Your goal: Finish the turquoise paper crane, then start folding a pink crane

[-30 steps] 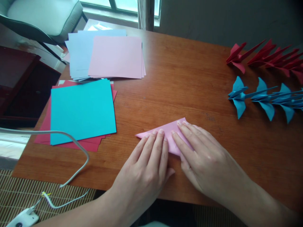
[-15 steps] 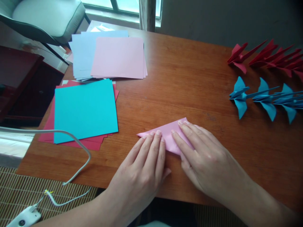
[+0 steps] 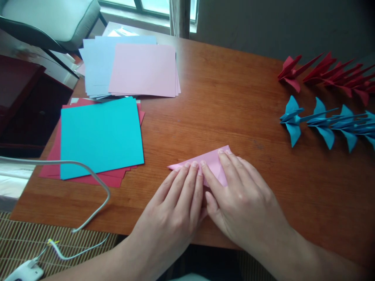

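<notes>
A folded piece of pink paper (image 3: 212,166) lies on the wooden table, its narrow point toward the left. My left hand (image 3: 172,210) rests on the paper's left part, fingers stretched out side by side and pressing down; its thumb is mostly hidden. On the right part lies my right hand (image 3: 243,191), fingers extended and somewhat spread. Its index fingertip meets the fingertips of my left hand, and its thumb points toward that hand. Both hands are open, and they cover the paper's near edge.
Cyan sheets (image 3: 102,136) lie over red sheets (image 3: 113,181) at left. Behind them are pink sheets (image 3: 143,70) on pale blue sheets (image 3: 98,70). Rows of folded red paper cranes (image 3: 290,74) and blue paper cranes (image 3: 293,121) stand at right. A white cable (image 3: 99,183) arcs over the near-left corner.
My right hand's index finger and thumb have shifted left along the paper, closer to my left hand. My left hand stays nearly in place. The view has shifted slightly.
</notes>
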{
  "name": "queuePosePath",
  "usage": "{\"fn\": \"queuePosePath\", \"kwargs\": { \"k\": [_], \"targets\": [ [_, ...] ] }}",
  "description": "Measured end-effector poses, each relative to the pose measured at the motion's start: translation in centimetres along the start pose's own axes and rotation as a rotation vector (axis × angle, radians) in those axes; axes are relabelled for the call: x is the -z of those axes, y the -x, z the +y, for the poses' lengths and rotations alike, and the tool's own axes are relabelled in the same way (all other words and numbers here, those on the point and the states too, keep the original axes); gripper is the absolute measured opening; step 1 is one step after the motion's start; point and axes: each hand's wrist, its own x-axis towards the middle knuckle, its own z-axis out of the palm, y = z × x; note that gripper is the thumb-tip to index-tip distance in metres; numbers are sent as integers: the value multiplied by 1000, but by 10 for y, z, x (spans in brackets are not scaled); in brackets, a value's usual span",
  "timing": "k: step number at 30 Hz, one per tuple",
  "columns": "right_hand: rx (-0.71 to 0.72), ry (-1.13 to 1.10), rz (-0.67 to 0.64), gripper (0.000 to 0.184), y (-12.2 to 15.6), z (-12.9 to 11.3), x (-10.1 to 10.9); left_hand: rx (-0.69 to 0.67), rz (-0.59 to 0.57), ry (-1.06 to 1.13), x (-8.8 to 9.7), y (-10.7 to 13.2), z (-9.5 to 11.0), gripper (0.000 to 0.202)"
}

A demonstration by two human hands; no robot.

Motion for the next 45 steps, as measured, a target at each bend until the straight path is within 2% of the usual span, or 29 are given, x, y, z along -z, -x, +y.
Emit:
{"fn": "queuePosePath", "kwargs": {
  "k": [26, 45],
  "targets": [
    [7, 22, 3, 52, 4, 2, -5, 32, 46, 43, 2, 15, -10, 50],
    [19, 29, 20, 47, 4, 3, -5, 63, -37, -22, 6, 28, -8, 57]
  ]
}}
